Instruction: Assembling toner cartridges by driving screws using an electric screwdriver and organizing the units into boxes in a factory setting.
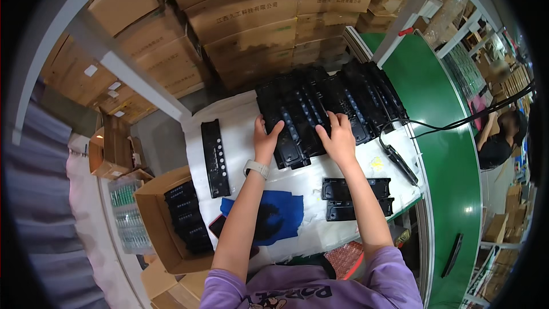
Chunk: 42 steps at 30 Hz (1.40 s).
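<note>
head view: beyond the blue cloth, black panels point lengthwise away, between equally near left hand and right hand; both half-curled, grasp unconfirmed.

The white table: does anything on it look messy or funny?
The blue cloth looks odd: it's rumpled, with a big dark patch that could be a stain, wetness or shadow. One black part lies alone on the left, apart from the black stack.
</note>
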### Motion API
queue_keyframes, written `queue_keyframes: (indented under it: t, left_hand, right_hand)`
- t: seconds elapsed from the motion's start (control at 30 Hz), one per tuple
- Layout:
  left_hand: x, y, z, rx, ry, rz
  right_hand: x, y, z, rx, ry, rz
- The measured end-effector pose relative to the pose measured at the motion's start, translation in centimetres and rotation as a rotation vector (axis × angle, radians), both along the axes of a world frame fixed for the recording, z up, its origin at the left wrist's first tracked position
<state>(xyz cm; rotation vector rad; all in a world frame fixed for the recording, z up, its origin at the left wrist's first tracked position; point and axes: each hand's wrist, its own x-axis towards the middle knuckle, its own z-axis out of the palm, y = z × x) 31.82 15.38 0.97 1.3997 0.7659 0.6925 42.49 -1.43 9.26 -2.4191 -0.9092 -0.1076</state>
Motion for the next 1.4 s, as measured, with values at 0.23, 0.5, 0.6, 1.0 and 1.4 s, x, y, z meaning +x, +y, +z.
queue_keyframes:
  t: [0.23, 0.5, 0.6, 1.0, 1.4]
  left_hand:
    - [-6.1, -0.2, 1.6, 0.062, 0.089, 0.047]
    - [-31.1, 1.9, 4.8, 0.309, 0.085, 0.424]
    - [-42.8, 2.4, 0.0, 0.219, 0.258, 0.726]
    - [-62.6, -2.7, -31.6, -0.813, 0.406, 1.207]
    - [-55.4, -4.5, -52.1, -1.636, 0.340, 1.484]
  right_hand:
    - [-5.5, 0.9, 3.2, 0.054, -0.099, 0.132]
    - [-21.9, 7.4, 9.0, 0.104, 0.182, 0.682]
    - [-30.2, 11.5, 7.6, -0.034, 0.300, 0.975]
    - [-52.7, 28.4, -23.2, -1.069, 0.085, 1.478]
    - [-53.4, 22.9, -61.6, -1.159, 0.260, 1.041]
